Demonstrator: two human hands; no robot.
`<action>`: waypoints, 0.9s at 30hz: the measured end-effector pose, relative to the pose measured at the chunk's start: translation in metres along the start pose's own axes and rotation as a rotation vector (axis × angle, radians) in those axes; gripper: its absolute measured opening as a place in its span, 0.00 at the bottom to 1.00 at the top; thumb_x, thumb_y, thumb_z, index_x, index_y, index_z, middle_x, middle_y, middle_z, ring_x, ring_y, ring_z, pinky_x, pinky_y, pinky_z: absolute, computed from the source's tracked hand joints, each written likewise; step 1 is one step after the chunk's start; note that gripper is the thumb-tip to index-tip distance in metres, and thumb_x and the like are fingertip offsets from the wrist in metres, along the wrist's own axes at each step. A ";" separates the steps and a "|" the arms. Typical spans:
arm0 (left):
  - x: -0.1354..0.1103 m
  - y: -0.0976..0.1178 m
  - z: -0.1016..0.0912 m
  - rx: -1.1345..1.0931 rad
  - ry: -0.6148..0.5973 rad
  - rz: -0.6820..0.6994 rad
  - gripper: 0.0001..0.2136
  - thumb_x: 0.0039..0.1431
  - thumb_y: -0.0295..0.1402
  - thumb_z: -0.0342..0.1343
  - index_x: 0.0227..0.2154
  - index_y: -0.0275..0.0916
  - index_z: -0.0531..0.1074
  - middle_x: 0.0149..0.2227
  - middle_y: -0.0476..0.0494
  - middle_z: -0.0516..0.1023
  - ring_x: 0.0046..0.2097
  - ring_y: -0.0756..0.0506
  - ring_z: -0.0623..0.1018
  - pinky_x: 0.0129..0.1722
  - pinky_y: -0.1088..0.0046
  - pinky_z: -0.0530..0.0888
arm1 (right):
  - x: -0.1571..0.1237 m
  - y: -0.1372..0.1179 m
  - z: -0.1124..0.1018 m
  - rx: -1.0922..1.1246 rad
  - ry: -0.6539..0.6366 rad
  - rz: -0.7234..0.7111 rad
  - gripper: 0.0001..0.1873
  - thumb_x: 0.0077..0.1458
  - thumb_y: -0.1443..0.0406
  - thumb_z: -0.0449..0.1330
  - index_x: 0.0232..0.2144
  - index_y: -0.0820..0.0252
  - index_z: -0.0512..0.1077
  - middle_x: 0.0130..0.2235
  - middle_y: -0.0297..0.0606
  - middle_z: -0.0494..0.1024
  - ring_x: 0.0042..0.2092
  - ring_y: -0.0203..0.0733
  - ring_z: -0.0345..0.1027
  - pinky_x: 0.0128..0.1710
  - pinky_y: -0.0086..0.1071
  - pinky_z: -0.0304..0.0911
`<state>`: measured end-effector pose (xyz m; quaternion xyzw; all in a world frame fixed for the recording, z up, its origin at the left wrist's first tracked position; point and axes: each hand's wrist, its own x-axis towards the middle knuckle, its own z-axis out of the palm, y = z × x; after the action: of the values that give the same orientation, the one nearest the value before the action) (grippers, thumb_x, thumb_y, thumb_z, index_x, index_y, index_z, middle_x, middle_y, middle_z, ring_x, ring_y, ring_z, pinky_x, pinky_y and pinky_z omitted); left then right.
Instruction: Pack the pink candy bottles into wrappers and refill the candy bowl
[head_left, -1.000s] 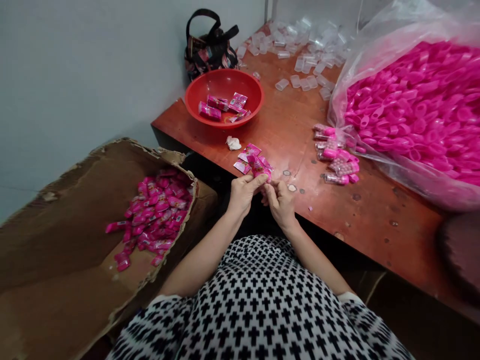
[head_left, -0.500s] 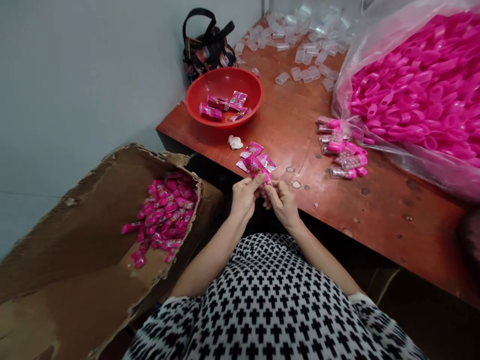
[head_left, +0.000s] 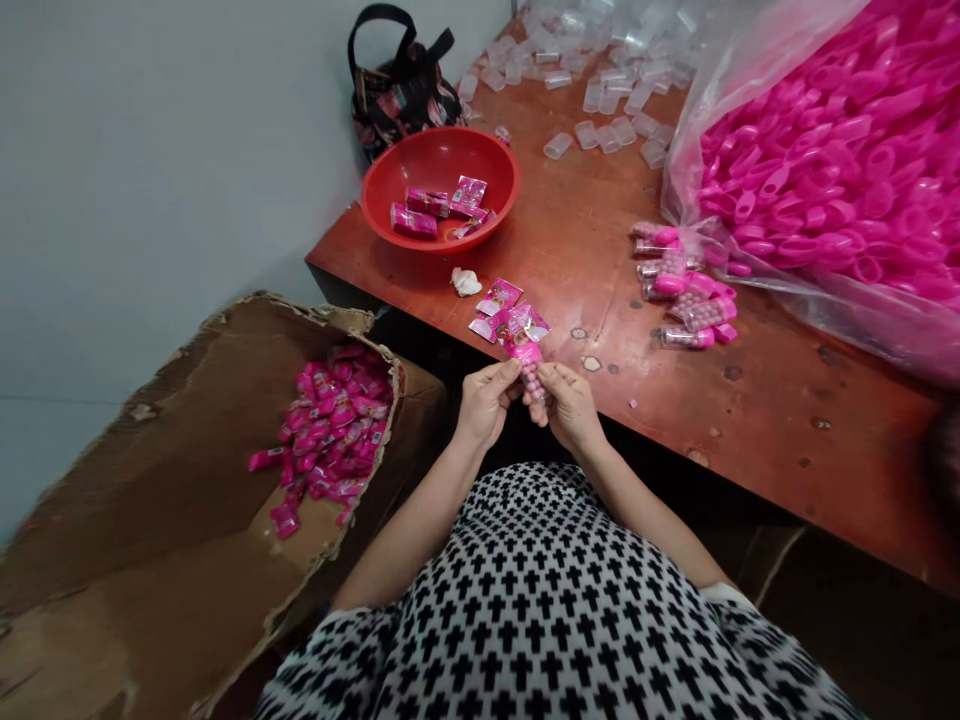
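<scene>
At the table's near edge I hold a clear candy tube (head_left: 534,385) of pink balls with a pink cap between both hands. My left hand (head_left: 486,403) pinches its left side with thumb and fingers. From the right, my right hand (head_left: 571,408) grips the same tube, its fingers partly hidden behind. The tube's capped end points away from me, toward several flat pink printed wrappers (head_left: 499,297) on the table. Whether a wrapper touches the cap I cannot tell. A crumpled white scrap (head_left: 466,282) lies just beyond them.
A red bowl (head_left: 495,165) holds pink wrapper packs. Filled candy tubes (head_left: 701,312) lie right, beside a plastic bag of pink caps (head_left: 847,150). Clear empty tubes (head_left: 557,146) and a black handbag (head_left: 405,100) are at the back. A cardboard box (head_left: 150,500) at left contains wrapped pink pieces (head_left: 337,420).
The pink printed wrapping that stood up between my fingers has come down, and the tube's candy balls now show between my hands. My view has shifted slightly.
</scene>
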<state>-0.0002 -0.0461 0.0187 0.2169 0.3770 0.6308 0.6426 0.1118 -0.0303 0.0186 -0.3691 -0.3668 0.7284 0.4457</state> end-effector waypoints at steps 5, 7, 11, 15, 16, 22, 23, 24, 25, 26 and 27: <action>0.005 0.001 0.002 -0.127 -0.002 -0.061 0.17 0.48 0.43 0.64 0.30 0.32 0.74 0.33 0.39 0.80 0.29 0.48 0.77 0.26 0.75 0.73 | 0.003 -0.002 0.000 0.088 -0.019 0.126 0.18 0.45 0.53 0.65 0.27 0.61 0.67 0.18 0.29 0.72 0.14 0.28 0.61 0.10 0.19 0.55; 0.009 0.001 0.004 -0.139 -0.026 -0.111 0.18 0.46 0.44 0.65 0.33 0.33 0.74 0.35 0.38 0.80 0.26 0.50 0.76 0.22 0.76 0.71 | 0.002 -0.001 -0.001 0.077 -0.055 0.193 0.20 0.46 0.51 0.63 0.27 0.61 0.67 0.18 0.29 0.72 0.14 0.28 0.60 0.10 0.19 0.55; 0.013 -0.002 0.008 -0.136 0.113 -0.072 0.20 0.37 0.40 0.70 0.31 0.35 0.71 0.29 0.45 0.79 0.19 0.54 0.72 0.17 0.80 0.67 | -0.002 0.003 -0.004 -0.109 -0.028 0.096 0.22 0.49 0.47 0.60 0.33 0.61 0.69 0.22 0.30 0.73 0.19 0.29 0.66 0.16 0.21 0.65; 0.012 -0.003 0.013 -0.150 0.171 0.018 0.20 0.35 0.39 0.72 0.27 0.34 0.70 0.23 0.49 0.75 0.22 0.53 0.74 0.21 0.81 0.69 | -0.005 0.004 -0.007 -0.238 0.010 -0.039 0.21 0.48 0.51 0.63 0.38 0.59 0.68 0.26 0.29 0.74 0.23 0.29 0.68 0.23 0.23 0.69; 0.012 -0.003 0.014 -0.154 0.153 0.012 0.20 0.37 0.42 0.70 0.26 0.34 0.70 0.23 0.48 0.75 0.23 0.53 0.74 0.21 0.81 0.70 | -0.005 0.004 -0.007 -0.205 0.011 -0.030 0.20 0.48 0.50 0.63 0.36 0.59 0.68 0.25 0.29 0.74 0.22 0.29 0.67 0.21 0.23 0.68; 0.008 -0.002 0.016 -0.087 0.162 -0.006 0.24 0.42 0.52 0.64 0.29 0.32 0.72 0.24 0.43 0.77 0.23 0.51 0.75 0.20 0.79 0.70 | -0.001 0.005 -0.008 -0.007 -0.024 0.068 0.21 0.48 0.48 0.62 0.29 0.59 0.64 0.21 0.28 0.72 0.18 0.29 0.65 0.15 0.20 0.61; 0.008 -0.002 0.017 -0.056 0.145 -0.012 0.24 0.42 0.52 0.64 0.27 0.32 0.72 0.22 0.45 0.75 0.19 0.52 0.73 0.17 0.79 0.68 | -0.001 0.005 -0.007 -0.007 -0.022 0.069 0.21 0.48 0.48 0.61 0.30 0.59 0.64 0.21 0.27 0.71 0.18 0.29 0.65 0.14 0.20 0.60; 0.008 -0.001 0.018 -0.030 0.127 -0.018 0.23 0.42 0.51 0.64 0.26 0.32 0.72 0.19 0.47 0.73 0.16 0.53 0.70 0.15 0.79 0.66 | -0.001 0.006 -0.007 -0.010 -0.018 0.067 0.21 0.48 0.48 0.61 0.30 0.59 0.64 0.21 0.27 0.71 0.18 0.29 0.64 0.14 0.20 0.59; 0.007 -0.001 0.019 -0.008 0.112 -0.022 0.22 0.41 0.51 0.65 0.25 0.33 0.72 0.16 0.50 0.70 0.13 0.54 0.67 0.12 0.79 0.64 | -0.001 0.007 -0.006 -0.015 -0.015 0.063 0.21 0.48 0.48 0.62 0.30 0.59 0.64 0.20 0.27 0.71 0.17 0.29 0.64 0.13 0.20 0.58; 0.006 -0.002 0.021 0.008 0.101 -0.026 0.22 0.41 0.50 0.65 0.25 0.33 0.71 0.13 0.53 0.67 0.11 0.54 0.64 0.10 0.79 0.62 | -0.001 0.008 -0.005 -0.018 -0.010 0.054 0.21 0.48 0.48 0.62 0.30 0.59 0.64 0.20 0.26 0.70 0.17 0.29 0.63 0.13 0.20 0.58; 0.005 -0.003 0.023 0.018 0.101 -0.024 0.21 0.41 0.49 0.66 0.24 0.34 0.71 0.12 0.55 0.64 0.10 0.54 0.63 0.09 0.79 0.60 | -0.002 0.009 -0.004 -0.017 0.001 0.037 0.21 0.48 0.48 0.62 0.30 0.58 0.64 0.20 0.26 0.70 0.17 0.28 0.63 0.13 0.20 0.57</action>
<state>0.0184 -0.0366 0.0296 0.1861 0.4172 0.6297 0.6284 0.1124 -0.0340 0.0090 -0.3799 -0.3658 0.7333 0.4291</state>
